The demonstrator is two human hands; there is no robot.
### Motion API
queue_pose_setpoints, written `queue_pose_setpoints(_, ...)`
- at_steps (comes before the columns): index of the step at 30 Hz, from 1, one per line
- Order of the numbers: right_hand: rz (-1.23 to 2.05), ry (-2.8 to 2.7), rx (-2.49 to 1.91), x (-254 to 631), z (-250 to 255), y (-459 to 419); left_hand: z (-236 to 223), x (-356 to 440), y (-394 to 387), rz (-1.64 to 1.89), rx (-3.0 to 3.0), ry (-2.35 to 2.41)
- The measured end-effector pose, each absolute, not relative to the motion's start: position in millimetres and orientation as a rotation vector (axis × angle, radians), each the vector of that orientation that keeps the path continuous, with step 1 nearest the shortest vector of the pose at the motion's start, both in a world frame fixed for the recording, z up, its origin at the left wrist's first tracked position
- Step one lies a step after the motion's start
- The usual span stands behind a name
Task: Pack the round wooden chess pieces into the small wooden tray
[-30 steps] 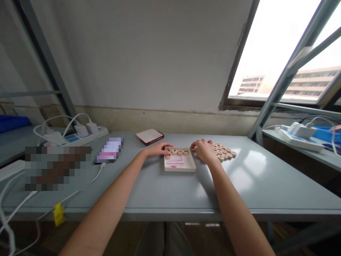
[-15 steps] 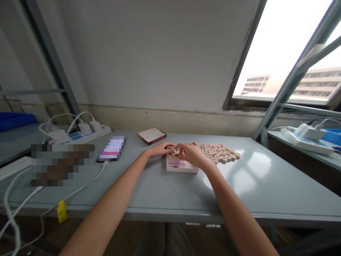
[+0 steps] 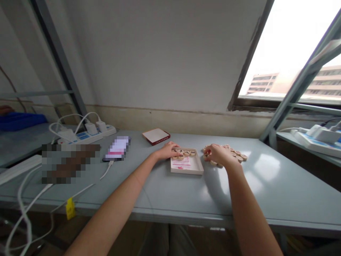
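Observation:
A white open box (image 3: 200, 165) sits on the desk with several round wooden xiangqi pieces (image 3: 187, 153) in a row along its back side. More of its floor shows a paper slip with pink print (image 3: 182, 163). My left hand (image 3: 167, 150) is closed around the box's back left corner, its thumb reaching over the pieces there. To the right of the box, my right hand (image 3: 220, 155) is bent over a spread of loose xiangqi pieces (image 3: 241, 156), with fingertips pinched on one piece (image 3: 206, 155). That hand covers part of the spread.
Behind the box lies its lid (image 3: 156, 136), dark red at the side. A phone (image 3: 117, 148) with a charging cable and a power strip (image 3: 106, 131) with plugs are on the left. A blurred-out dark object (image 3: 71, 163) lies near them. The wall runs along the back.
My right hand has moved right from the box to the loose pieces. The row in the box is now uncovered. My left hand stays at the box's left side.

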State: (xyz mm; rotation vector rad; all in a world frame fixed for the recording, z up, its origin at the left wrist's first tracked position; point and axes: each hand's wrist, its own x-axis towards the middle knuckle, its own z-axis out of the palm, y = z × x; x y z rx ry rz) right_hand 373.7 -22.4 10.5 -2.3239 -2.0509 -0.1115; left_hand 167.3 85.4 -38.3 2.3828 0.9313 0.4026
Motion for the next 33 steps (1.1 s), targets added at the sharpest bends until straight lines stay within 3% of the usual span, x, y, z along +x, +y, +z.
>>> queue_pose_setpoints(9, 0.145, -2.300, -1.664, 341, -3, -4, -39, 167, 84, 0.408, 2.392, 0.943)
queue_pose_setpoints(24, -0.010, -2.327, -1.736, 331, -4, -11, -41, 166, 87, 0.401, 2.416, 0.921)
queue_pose_setpoints(29, 0.072, -2.288, -1.704, 334, -1, -8, -34, 167, 81, 0.349, 2.411, 0.982)
queue_pose_setpoints(33, -0.149, -2.200, -1.731, 364, -4, -17, -32, 170, 73, 0.370, 2.382, 1.133)
